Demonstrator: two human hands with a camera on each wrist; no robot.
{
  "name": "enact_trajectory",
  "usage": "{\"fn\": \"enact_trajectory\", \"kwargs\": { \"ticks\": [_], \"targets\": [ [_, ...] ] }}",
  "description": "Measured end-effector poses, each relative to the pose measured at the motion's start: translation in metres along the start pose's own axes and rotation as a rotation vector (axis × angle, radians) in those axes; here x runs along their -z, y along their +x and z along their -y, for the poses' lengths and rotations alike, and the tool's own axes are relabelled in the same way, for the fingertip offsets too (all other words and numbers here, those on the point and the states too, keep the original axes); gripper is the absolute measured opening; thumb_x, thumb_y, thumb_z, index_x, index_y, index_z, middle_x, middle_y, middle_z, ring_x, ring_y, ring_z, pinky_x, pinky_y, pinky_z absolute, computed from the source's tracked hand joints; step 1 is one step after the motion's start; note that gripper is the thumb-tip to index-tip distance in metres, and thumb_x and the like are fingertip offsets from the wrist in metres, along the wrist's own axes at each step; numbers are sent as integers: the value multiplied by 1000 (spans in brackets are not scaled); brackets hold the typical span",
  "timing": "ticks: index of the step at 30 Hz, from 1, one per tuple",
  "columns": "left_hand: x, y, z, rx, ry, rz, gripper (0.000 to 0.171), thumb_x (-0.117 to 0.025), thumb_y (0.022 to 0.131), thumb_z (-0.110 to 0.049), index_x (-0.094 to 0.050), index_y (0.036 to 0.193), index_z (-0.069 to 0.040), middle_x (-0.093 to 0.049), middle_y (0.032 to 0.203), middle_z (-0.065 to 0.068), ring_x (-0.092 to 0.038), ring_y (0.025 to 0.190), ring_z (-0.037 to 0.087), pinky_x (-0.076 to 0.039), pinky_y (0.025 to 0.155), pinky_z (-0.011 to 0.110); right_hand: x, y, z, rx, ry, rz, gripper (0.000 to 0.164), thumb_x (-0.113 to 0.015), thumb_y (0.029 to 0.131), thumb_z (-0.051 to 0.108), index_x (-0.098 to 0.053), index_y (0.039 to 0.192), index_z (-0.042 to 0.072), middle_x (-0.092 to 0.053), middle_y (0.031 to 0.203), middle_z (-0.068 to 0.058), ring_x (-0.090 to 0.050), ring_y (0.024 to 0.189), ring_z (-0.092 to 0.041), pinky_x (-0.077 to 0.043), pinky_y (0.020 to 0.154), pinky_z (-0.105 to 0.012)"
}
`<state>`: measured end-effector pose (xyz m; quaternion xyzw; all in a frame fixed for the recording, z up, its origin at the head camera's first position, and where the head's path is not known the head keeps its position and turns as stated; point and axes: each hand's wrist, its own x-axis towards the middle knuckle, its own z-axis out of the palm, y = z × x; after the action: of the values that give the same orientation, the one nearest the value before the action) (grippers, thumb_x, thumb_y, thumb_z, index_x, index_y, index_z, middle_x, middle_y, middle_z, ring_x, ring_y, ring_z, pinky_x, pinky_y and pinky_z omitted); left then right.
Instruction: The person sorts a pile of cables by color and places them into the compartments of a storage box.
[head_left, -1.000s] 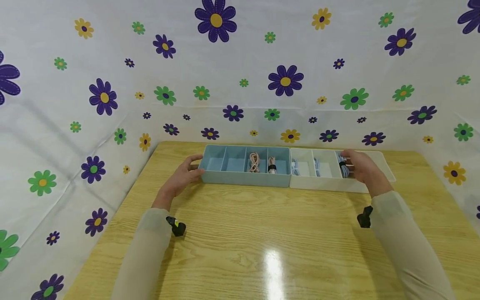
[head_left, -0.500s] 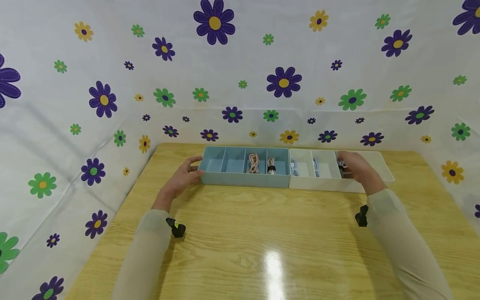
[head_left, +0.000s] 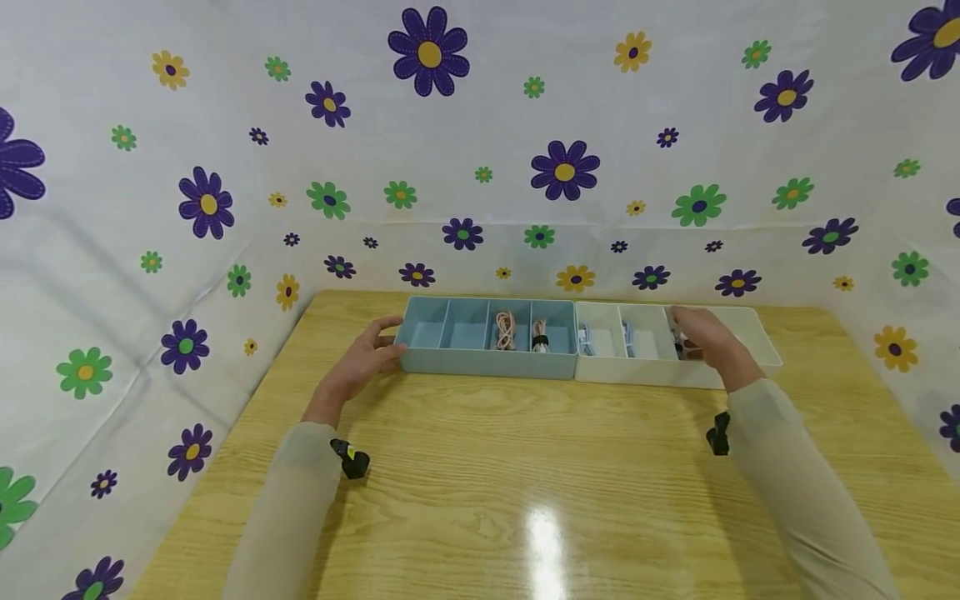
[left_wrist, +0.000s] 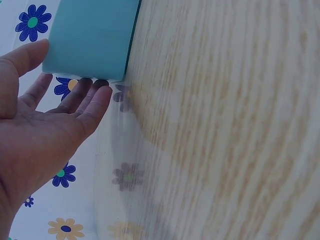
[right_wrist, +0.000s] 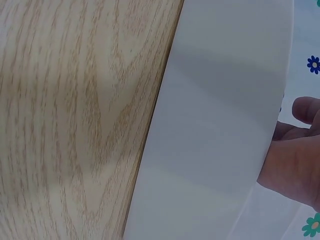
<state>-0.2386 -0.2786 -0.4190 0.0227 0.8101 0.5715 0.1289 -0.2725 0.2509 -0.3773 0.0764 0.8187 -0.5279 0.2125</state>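
Note:
My left hand (head_left: pixel 360 367) is at the left end of a blue divided box (head_left: pixel 480 360), its fingers loosely spread and thumb by the end wall. In the left wrist view the fingertips meet the edge of the box. My right hand (head_left: pixel 707 335) reaches down into the third compartment of a white divided box (head_left: pixel 637 372). A cable bundle with a dark tie (head_left: pixel 678 345) is mostly hidden beneath its fingers; I cannot tell whether they grip it. The wall of the white box hides the fingertips in the right wrist view.
Two pinkish cable bundles, one loosely coiled (head_left: pixel 505 331) and one with a black tie (head_left: pixel 540 336), lie in the blue box's right compartments. Light blue cables (head_left: pixel 587 340) lie in the white box's first two compartments. The boxes stand end to end on a wooden table (head_left: pixel 465 467), before a flowered cloth (head_left: pixel 450 150).
My right hand has moved slightly left and over the blue cable bundle, which showed plainly a second ago and is now mostly covered. The left hand stays at the blue box; the view has shifted slightly.

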Motion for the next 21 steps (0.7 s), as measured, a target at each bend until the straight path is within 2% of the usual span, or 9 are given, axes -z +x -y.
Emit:
{"fn": "enact_trajectory", "kwargs": {
  "ticks": [3,5,9,12,18,21],
  "targets": [
    [-1,-1,-1,-20,3,-3,65,-53,104,-21,-18,158,-12,-24,155,29,-30,142,44,-32,112,57,1,-3,2,-3,-7,8,62,-27,105,36,-26,150,-7,-22,154,-28,-36,129,-42,-33,112,-52],
    [-1,-1,-1,-32,2,-4,65,-53,104,-21,-18,158,-12,-25,154,30,-30,142,44,-32,112,57,2,-5,3,2,-12,17,65,-27,105,36,-21,153,-7,-13,159,-29,-27,139,-47,-29,115,-54],
    [0,-1,1,-39,5,-2,65,-53,104,-21,-18,157,-12,-28,152,31,-33,140,45,-34,111,57,5,-10,4,30,-10,29,69,-24,106,36,-4,155,-9,1,160,-33,-17,144,-52,-25,116,-56],
    [-1,-1,4,-39,17,-5,64,-53,104,-20,-19,157,-12,-31,150,32,-35,139,45,-36,110,57,8,-13,4,55,-6,37,69,-20,107,37,3,155,-8,4,159,-35,-17,144,-53,-25,116,-56],
    [-3,1,4,-8,75,-28,62,-51,104,-22,-20,157,-13,-34,149,30,-41,134,43,-41,104,57,12,-19,5,68,4,38,69,-18,108,39,6,155,-5,0,158,-37,-20,143,-53,-26,116,-54],
    [-4,3,0,-14,154,-57,63,-50,104,-23,-18,158,-11,-33,150,29,-42,133,42,-42,103,56,14,-23,6,92,8,32,70,-18,108,39,10,154,-6,-3,157,-39,-20,142,-54,-26,116,-55]
  ]
}}
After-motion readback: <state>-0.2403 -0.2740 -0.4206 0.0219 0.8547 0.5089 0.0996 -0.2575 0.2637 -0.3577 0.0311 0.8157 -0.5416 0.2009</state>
